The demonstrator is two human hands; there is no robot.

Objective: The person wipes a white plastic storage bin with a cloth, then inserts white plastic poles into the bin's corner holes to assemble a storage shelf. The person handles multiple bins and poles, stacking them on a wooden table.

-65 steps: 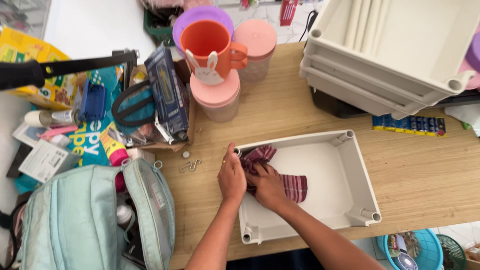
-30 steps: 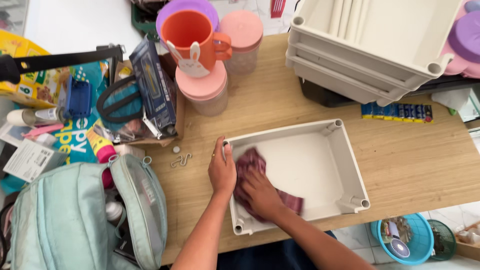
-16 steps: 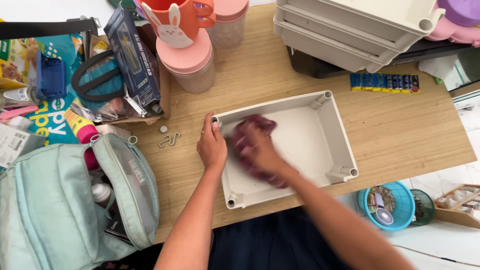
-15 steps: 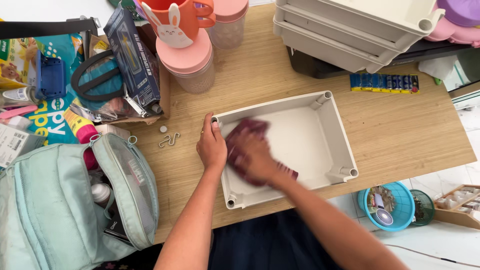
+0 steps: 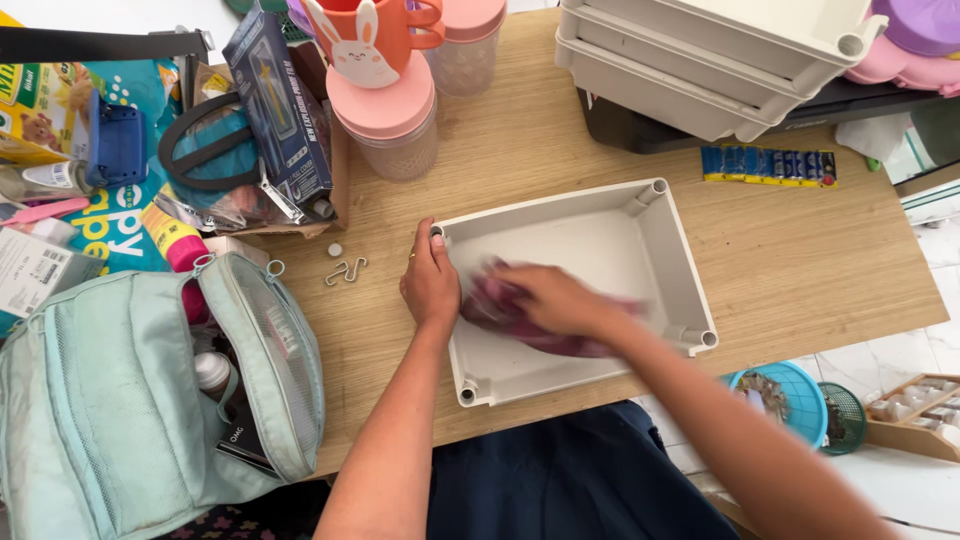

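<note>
Vs 0.5 s ago: right hand (image 5: 560,300) has slid the dark red cloth (image 5: 520,325) nearer and more central in the tray; left hand unmoved. L to R: 1 mint backpack (image 5: 90,400), open, at near left. 1 left hand (image 5: 430,285) w/ fingers curled over left rim of 1 white tray (image 5: 655,235). Right hand presses cloth flat on tray floor, fingers blurred, can't tell their spread. Tray's long axis runs left-right, slightly tilted. 2+ stacked trays (image 5: 700,60) far right.

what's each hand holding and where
Left hand grips the tray by its left rim. Right hand presses the dark red cloth from above inside it.
</note>
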